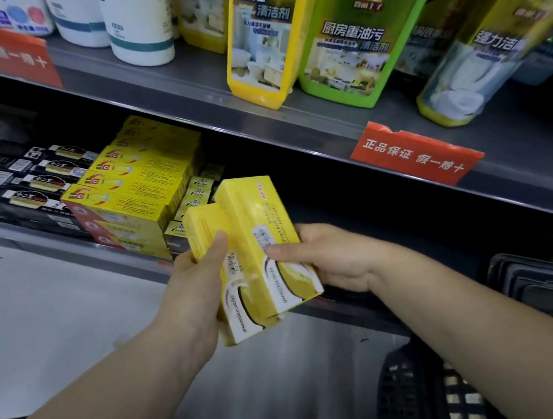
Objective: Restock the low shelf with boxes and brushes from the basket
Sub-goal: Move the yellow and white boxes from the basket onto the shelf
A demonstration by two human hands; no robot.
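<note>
Where the wide grey metal upper shelf [136, 84] runs slantwise across the top, it carries white plastic bottles [136, 22] toward its left end, a tall yellow plastic cleaner bottle [259, 39] at its front edge and a bright green plastic cleaner bottle [364, 27] just beside that. Below it lies the grey low shelf [47, 240], dark inside. A black plastic mesh basket [423, 392] sits by the bottom edge of the view, under the right forearm. On the low shelf, near its front edge, stands a stack of yellow cardboard boxes with red ends [134, 184]. Rows of flat black boxes [30, 175] lie touching its left side, and small yellow-and-black packs [198, 197] are tucked against its right side. In front of the low shelf's front edge, just right of that stack, a pair of long yellow cardboard boxes [258, 245] is held side by side, tilted, white printed ends toward the camera. The left hand [198, 287] grips the pair from the left, thumb pressed on the nearer box's face and fingers hidden behind. The right hand [329, 258] grips it from the right, thumb laid on the farther box's face. A red paper tag with white characters [416, 152] hangs from the upper shelf's front edge, right of the boxes.
</note>
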